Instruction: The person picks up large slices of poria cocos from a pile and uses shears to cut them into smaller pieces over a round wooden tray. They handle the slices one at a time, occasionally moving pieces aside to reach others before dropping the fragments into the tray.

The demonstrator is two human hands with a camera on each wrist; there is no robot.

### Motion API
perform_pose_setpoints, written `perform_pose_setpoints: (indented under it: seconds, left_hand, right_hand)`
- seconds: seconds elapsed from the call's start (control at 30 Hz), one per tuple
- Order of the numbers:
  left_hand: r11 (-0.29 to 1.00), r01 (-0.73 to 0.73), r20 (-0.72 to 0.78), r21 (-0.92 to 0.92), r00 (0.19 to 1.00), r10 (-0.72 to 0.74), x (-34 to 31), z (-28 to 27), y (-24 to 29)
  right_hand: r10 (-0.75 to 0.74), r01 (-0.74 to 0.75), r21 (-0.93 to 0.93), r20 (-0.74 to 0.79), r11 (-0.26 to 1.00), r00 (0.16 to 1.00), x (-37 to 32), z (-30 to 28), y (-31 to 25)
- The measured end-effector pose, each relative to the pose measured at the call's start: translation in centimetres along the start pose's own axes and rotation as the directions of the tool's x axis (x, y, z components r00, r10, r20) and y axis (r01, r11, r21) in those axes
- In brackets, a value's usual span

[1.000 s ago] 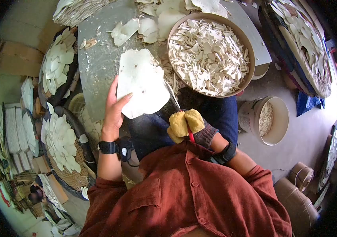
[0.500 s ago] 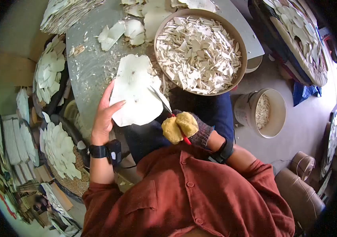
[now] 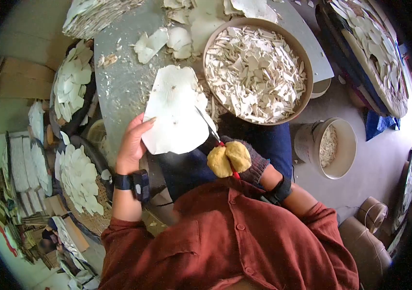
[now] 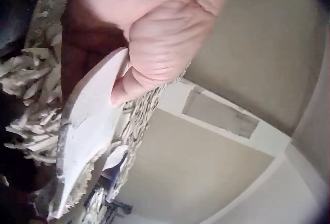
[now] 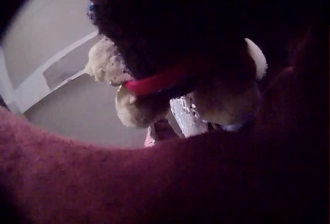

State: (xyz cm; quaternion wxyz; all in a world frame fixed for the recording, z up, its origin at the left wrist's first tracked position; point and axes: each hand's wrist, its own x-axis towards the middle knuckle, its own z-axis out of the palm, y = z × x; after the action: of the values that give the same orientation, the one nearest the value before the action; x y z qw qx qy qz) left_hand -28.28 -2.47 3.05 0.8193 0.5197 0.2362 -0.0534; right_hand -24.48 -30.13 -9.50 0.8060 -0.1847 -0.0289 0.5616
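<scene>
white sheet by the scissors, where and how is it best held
The white sheet is probably best pinched at its left edge, coming from the left, thumb on top and fingers beneath, as the left hand holds it: it is thin and broad, and the scissors lie at its right edge.

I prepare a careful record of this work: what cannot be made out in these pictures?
Left hand: head view, finger ends hidden behind the white sheet.
Right hand: head view, exact grip on scissors covered by yellow padding; right wrist view, too dark.
Stacked sheets: head view, cut off by top edge.
</scene>
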Motion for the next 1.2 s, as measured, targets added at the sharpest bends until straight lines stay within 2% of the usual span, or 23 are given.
perform_pose_setpoints:
  seconds: [0.07,0.1,0.17,0.2,0.23,0.3,0.33,0.37,0.4,0.43,0.5,0.57,0.67,0.73,0.77,0.8,0.9,0.93,1.0,1.03,1.13,1.17,1.2]
  left_hand:
    - [0.997,-0.083,-0.004,-0.003,0.997,0.083,-0.1,-0.7,1.4]
    - [0.988,-0.155,-0.022,0.008,0.988,0.155,-0.3,-0.8,2.2]
    - [0.953,-0.301,-0.043,0.037,0.952,0.303,-0.5,-1.4,3.9]
    - [0.914,-0.385,-0.029,0.13,0.92,0.391,-0.3,-1.8,4.3]
    - [0.862,-0.458,-0.007,0.218,0.882,0.47,0.1,-2.1,4.6]
    - [0.777,-0.532,0.013,0.337,0.828,0.561,0.7,-1.7,4.5]
    - [0.661,-0.574,0.035,0.483,0.767,0.641,1.5,-2.2,4.2]
    - [0.566,-0.594,0.044,0.571,0.711,0.702,1.7,-1.4,3.8]
    - [0.464,-0.6,0.062,0.651,0.652,0.756,1.9,-0.6,3.3]
    - [0.499,-0.553,0.045,0.667,0.699,0.713,1.9,-1.1,2.5]
    - [0.555,-0.455,0.014,0.697,0.781,0.624,1.9,-2.1,1.3]
    - [0.608,-0.465,-0.032,0.643,0.777,0.628,1.9,-1.8,0.4]
    - [0.633,-0.478,-0.074,0.609,0.76,0.645,1.9,-1.7,-0.2]
    - [0.655,-0.475,-0.111,0.588,0.754,0.647,1.6,-2.1,-0.4]
    - [0.676,-0.471,-0.134,0.566,0.757,0.64,1.6,-2.1,-0.5]
    - [0.698,-0.467,-0.157,0.543,0.76,0.631,1.5,-2.2,-0.6]
    - [0.711,-0.446,-0.038,0.544,0.833,0.551,1.3,-2.3,-0.7]
    - [0.798,-0.439,-0.075,0.412,0.857,0.51,1.1,-1.9,-0.9]
    - [0.908,-0.402,-0.122,0.118,0.902,0.415,0.3,1.4,0.3]
    - [0.913,-0.408,-0.051,-0.015,0.912,0.407,0.0,1.4,0.7]
    - [0.89,-0.362,-0.068,-0.278,0.931,0.358,-0.6,2.1,0.7]
    - [0.927,-0.358,-0.146,-0.11,0.928,0.342,-0.4,2.2,0.3]
    - [0.941,-0.332,-0.228,0.06,0.914,0.336,0.1,2.2,-0.3]
  right_hand:
    - [-0.051,0.018,-0.423,-0.067,0.906,0.996,0.3,-1.2,0.0]
    - [0.035,-0.031,0.043,-0.098,0.999,0.995,0.2,-1.2,-0.3]
    - [0.123,-0.12,0.327,0.012,0.937,0.992,0.2,-0.7,-1.0]
    - [0.158,-0.174,0.457,0.073,0.872,0.985,0.2,-0.5,-1.4]
    - [-0.073,0.119,-0.196,0.226,0.973,0.971,0.0,-2.2,-1.3]
    - [-0.042,0.037,0.051,0.104,0.998,0.994,0.1,0.1,-1.0]
    - [-0.015,0.007,0.179,0.043,0.984,0.999,0.0,0.8,-0.8]
    - [-0.127,0.079,0.206,0.233,0.975,0.964,0.6,-1.3,0.5]
    - [-0.152,0.16,-0.027,0.198,0.987,0.968,0.5,-1.8,0.8]
    - [-0.181,0.222,-0.263,0.169,0.939,0.969,0.3,-2.4,1.1]
    - [-0.119,0.093,0.122,0.221,0.988,0.968,0.4,-1.8,1.1]
    - [-0.069,-0.001,0.352,0.185,0.936,0.98,0.4,-1.0,0.9]
    - [-0.084,0.011,0.402,0.165,0.915,0.983,0.9,-0.6,0.4]
    - [-0.163,0.114,0.224,0.216,0.968,0.963,0.4,1.1,-1.0]
    - [-0.101,0.049,0.303,0.157,0.952,0.982,0.4,0.8,-0.5]
    - [-0.104,0.039,0.324,0.183,0.945,0.978,0.4,0.5,-0.1]
    - [-0.162,0.106,0.234,0.238,0.967,0.958,1.4,0.9,0.5]
    - [-0.189,0.146,0.18,0.252,0.973,0.949,1.7,1.1,0.5]
    - [-0.175,0.19,-0.108,0.135,0.976,0.975,1.2,3.0,-1.3]
    - [-0.111,0.092,0.12,0.156,0.988,0.981,1.3,3.1,-1.4]
    - [-0.067,0.055,0.151,0.08,0.987,0.995,1.1,1.0,-0.4]
    - [-0.078,0.085,-0.237,0.041,0.968,0.996,0.9,0.6,-0.2]
    - [-0.098,0.086,-0.59,0.011,0.803,0.995,0.7,0.3,-0.1]
